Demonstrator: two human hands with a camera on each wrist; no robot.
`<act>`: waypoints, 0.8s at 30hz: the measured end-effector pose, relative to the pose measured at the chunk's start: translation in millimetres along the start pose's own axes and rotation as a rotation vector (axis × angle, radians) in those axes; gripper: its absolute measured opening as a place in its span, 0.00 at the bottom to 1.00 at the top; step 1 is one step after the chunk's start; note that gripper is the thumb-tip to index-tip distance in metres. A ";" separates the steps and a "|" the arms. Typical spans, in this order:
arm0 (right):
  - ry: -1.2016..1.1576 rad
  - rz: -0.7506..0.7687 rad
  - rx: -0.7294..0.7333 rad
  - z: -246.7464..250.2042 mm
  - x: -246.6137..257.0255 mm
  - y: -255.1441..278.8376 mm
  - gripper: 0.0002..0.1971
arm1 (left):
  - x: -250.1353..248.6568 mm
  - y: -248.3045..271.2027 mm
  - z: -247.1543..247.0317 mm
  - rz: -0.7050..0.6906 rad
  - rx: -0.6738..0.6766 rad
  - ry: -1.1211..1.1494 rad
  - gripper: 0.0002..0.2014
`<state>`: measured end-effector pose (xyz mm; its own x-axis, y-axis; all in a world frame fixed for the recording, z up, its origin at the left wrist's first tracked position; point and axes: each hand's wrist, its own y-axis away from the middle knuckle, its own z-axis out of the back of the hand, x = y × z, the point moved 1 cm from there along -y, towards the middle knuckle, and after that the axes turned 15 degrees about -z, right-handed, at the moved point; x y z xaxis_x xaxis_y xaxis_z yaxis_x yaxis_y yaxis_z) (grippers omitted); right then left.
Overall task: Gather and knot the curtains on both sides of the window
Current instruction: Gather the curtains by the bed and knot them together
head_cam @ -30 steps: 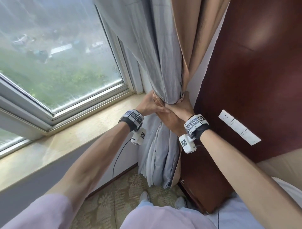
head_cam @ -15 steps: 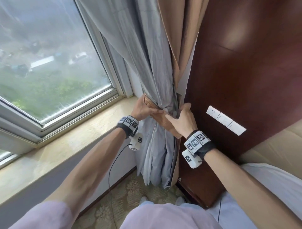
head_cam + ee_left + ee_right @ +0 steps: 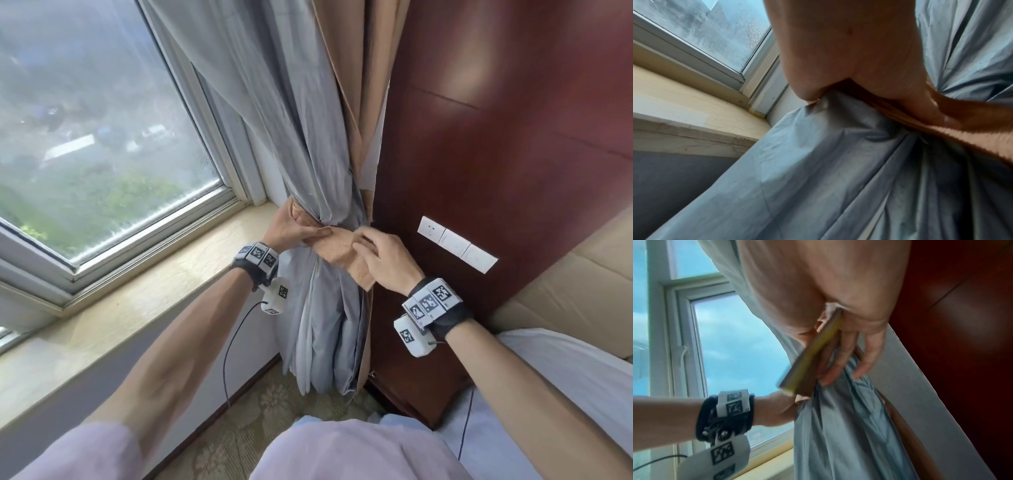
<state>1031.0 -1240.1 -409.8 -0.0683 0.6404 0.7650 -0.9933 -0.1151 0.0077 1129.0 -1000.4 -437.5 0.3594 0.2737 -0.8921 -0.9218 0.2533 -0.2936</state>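
A grey curtain [image 3: 294,120] with a tan curtain [image 3: 356,68] behind it is bunched into one bundle at sill height, right of the window. A tan tieback band [image 3: 337,251] runs across the front of the bundle. My left hand [image 3: 296,230] pinches the band against the bundle's left side. My right hand [image 3: 376,255] holds the band's free end just right of the bundle. In the right wrist view the band [image 3: 812,356] passes between thumb and fingers [image 3: 865,363], which touch the grey curtain [image 3: 838,426]. In the left wrist view the band [image 3: 962,113] lies under my palm.
The stone window sill [image 3: 144,291] runs left of the bundle under the window [image 3: 85,137]. A dark red wood panel [image 3: 496,137] with a white switch plate [image 3: 457,244] stands close on the right. A white-sheeted bed [image 3: 565,377] is at lower right, patterned carpet [image 3: 246,428] below.
My right hand has come away from the left hand and moved right and toward me, drawing the tan band across the front of the bundle. The left hand has stayed on the bundle.
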 end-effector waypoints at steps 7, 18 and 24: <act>0.032 0.213 -0.050 45.3 34.6 15.2 0.06 | -8.3 14.2 -10.4 0.034 0.043 0.023 0.47; -0.303 0.027 0.148 37.0 4.2 -2.6 0.06 | -46.5 34.8 10.2 0.112 0.215 0.191 0.36; -0.366 0.052 0.315 10.3 13.2 17.3 0.14 | -51.6 27.4 16.1 -0.085 0.105 -0.005 0.33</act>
<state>1013.9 -1241.4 -392.9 -0.0237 0.3254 0.9453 -0.9093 -0.3999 0.1149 1087.5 -992.6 -394.0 0.4367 0.2515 -0.8638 -0.8677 0.3714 -0.3305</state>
